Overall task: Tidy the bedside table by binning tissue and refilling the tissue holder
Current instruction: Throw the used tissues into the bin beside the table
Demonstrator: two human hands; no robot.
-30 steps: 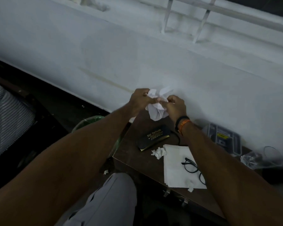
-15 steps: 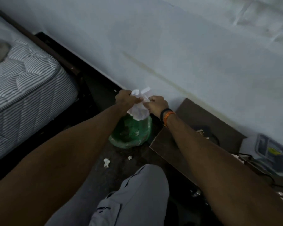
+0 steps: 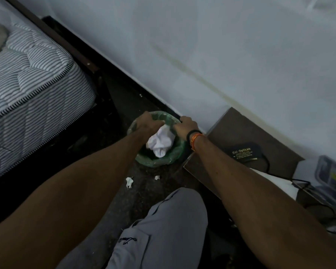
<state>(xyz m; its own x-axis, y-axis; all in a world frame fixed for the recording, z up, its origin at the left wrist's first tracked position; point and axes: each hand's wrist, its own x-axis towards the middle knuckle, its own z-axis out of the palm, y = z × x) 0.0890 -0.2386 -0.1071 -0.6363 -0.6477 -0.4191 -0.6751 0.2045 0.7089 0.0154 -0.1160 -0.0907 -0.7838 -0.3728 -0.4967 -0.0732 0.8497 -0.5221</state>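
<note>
Over the middle of the frame, both my hands meet above the bin (image 3: 159,162), a small round one lined with green plastic, standing on the dark floor (image 3: 97,144) against the wall. My left hand (image 3: 147,123) and my right hand (image 3: 184,126) each pinch the top of a crumpled white tissue (image 3: 160,141), fingers closed on it, and the wad hangs down inside the bin's mouth. A black band and an orange thread sit on my right wrist. Just below the bin, two small tissue scraps (image 3: 129,182) lie on the floor, near my grey-trousered knee (image 3: 175,210) at the bottom centre. At right of the bin, touching the wall, stands the brown bench (image 3: 241,129). On it rests a black case (image 3: 244,153) with gold lettering reading "Sai Opticals", and a black cable runs from beside it toward the right edge. Upper left holds a striped mattress (image 3: 31,74) on a dark bed frame.
</note>
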